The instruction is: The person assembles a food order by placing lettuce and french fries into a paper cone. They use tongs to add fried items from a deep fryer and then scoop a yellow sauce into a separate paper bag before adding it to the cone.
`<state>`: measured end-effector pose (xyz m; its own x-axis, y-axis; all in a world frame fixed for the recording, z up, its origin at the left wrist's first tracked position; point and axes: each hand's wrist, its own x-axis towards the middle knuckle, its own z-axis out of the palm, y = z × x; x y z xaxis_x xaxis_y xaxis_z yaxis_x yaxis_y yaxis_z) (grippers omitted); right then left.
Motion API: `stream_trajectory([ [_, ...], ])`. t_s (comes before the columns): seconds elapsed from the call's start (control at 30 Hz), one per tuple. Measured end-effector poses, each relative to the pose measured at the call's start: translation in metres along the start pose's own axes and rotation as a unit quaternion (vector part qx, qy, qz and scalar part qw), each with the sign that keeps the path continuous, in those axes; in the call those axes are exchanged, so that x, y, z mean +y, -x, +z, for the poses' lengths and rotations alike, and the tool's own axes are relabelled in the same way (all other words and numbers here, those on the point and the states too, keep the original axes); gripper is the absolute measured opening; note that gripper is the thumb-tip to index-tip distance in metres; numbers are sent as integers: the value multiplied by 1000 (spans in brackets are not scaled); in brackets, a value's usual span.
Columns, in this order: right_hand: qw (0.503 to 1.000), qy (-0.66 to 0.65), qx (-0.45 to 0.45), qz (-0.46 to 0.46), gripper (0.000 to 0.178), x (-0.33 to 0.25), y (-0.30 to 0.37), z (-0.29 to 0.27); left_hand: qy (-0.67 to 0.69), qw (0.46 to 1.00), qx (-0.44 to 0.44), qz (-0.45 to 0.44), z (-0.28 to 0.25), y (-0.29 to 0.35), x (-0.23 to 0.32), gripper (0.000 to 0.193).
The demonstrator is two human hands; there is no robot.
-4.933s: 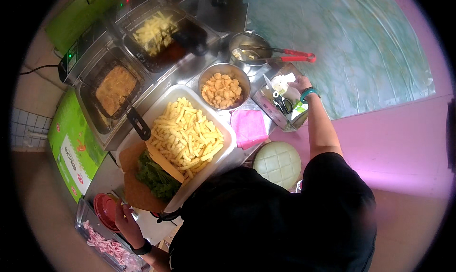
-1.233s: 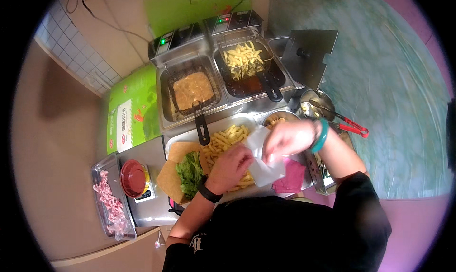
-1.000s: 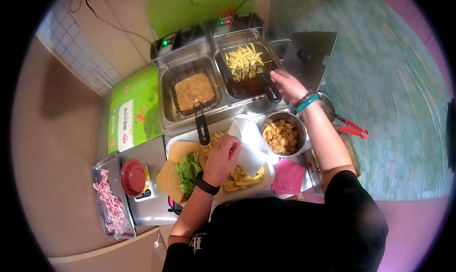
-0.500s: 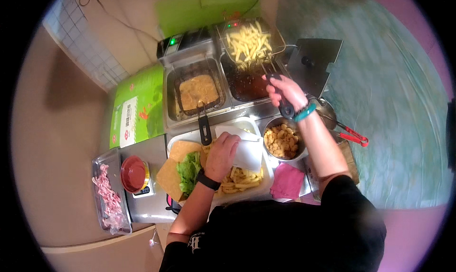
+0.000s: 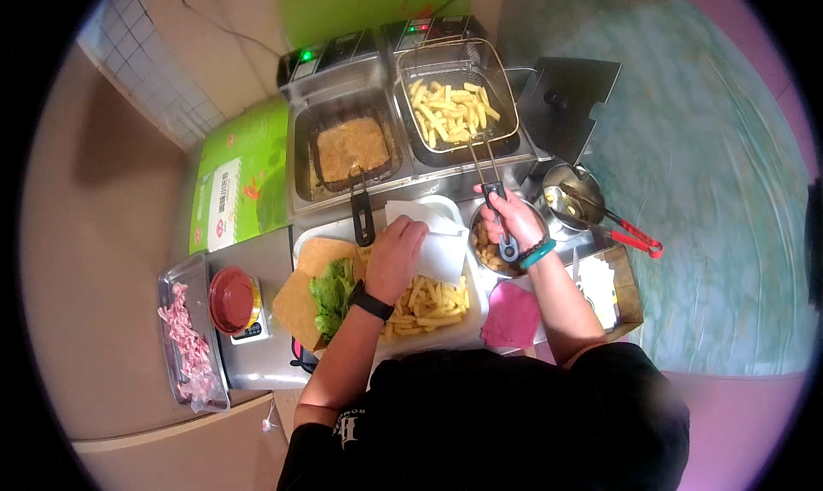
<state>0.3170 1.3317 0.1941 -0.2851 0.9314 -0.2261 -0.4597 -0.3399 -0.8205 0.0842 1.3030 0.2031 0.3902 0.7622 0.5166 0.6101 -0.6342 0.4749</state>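
My right hand [image 5: 516, 224] is closed round the black handle of a wire fryer basket [image 5: 446, 69], which is held above the right well of the fryer. Pale french fries [image 5: 454, 114] lie in its near half. My left hand [image 5: 396, 258] pinches a white paper sheet or bag [image 5: 444, 251] over the white tray [image 5: 480, 309]. More golden fries [image 5: 429, 304] are in that tray beneath the paper. Beside my left wrist, green lettuce [image 5: 333, 292] sits in an opened brown cardboard box [image 5: 302, 321].
A second basket with a breaded slab [image 5: 353, 146] rests in the left well. Right of the tray are a metal pot of brown fried pieces [image 5: 487, 253], a pink cloth [image 5: 511, 315] and red-handled tongs [image 5: 636, 237]. Raw meat [image 5: 184, 337] and a red bowl [image 5: 231, 299] stand left.
My right hand has drawn nearer to my body with the basket. The fries, earlier up at its far end, now lie lower in it. My left hand stays at the paper.
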Motion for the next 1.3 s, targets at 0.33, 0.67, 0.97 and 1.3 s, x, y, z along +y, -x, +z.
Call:
stream_trajectory([
  [0.33, 999, 3, -42, 18, 27, -5, 9, -2, 1, 999, -3, -54, 4, 3, 3, 9],
  [0.67, 998, 60, -35, 8, 32, -1, 56, 4, -23, 998, -22, -48, 1, 10, 13, 14],
  [0.97, 922, 380, -10, -67, 30, 57, 116, -6, -21, 1000, 11, 1, 4, 23, 10, 12],
  [1.3, 802, 566, 67, -180, 30, 90, 117, -21, -58, 998, -5, -30, -2, 47, 22, 16],
])
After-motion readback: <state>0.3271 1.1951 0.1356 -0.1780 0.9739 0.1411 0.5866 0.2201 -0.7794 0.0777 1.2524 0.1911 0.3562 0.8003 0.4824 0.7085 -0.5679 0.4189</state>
